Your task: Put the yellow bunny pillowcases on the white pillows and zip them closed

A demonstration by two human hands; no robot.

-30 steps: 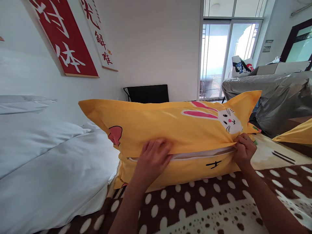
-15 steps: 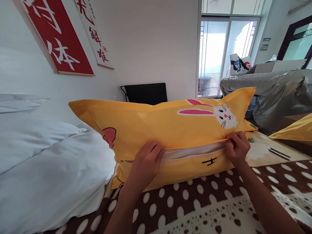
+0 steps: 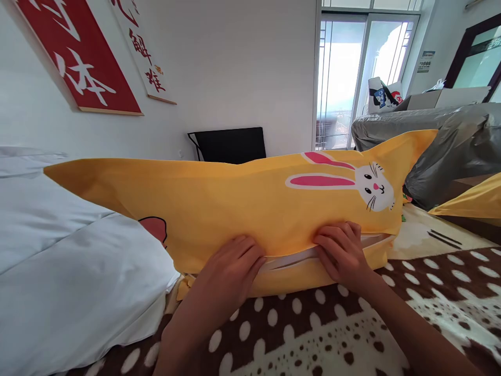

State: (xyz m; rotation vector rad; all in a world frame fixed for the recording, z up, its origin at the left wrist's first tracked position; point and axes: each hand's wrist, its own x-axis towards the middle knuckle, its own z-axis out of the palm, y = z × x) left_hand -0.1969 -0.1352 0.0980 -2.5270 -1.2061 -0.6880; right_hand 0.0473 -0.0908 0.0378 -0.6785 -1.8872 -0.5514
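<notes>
A yellow pillowcase [image 3: 219, 203] with a white rabbit print lies across the middle of the view, plumped out. Along its near side runs a long opening, through which a white pillow [image 3: 289, 259] shows. My left hand [image 3: 237, 266] is closed on the upper edge of this opening, left of centre, its thumb tucked toward the slit. On the same edge, further right and below the rabbit, my right hand [image 3: 342, 253] grips the cloth with bent fingers. The fingertips of both hands are partly hidden by the fabric.
White bedding [image 3: 86, 282] is heaped on the left. Beneath the pillowcase spreads a brown and cream dotted blanket [image 3: 313, 334]. Another yellow cloth [image 3: 473, 201] lies at the right edge, before a grey plastic-covered pile [image 3: 434, 146]. A black panel [image 3: 230, 144] stands by the wall.
My right hand has shifted left along the opening's edge, closer to my left hand. The pillowcase's upper part has come nearer and its corners spread wider. The view has tilted slightly down.
</notes>
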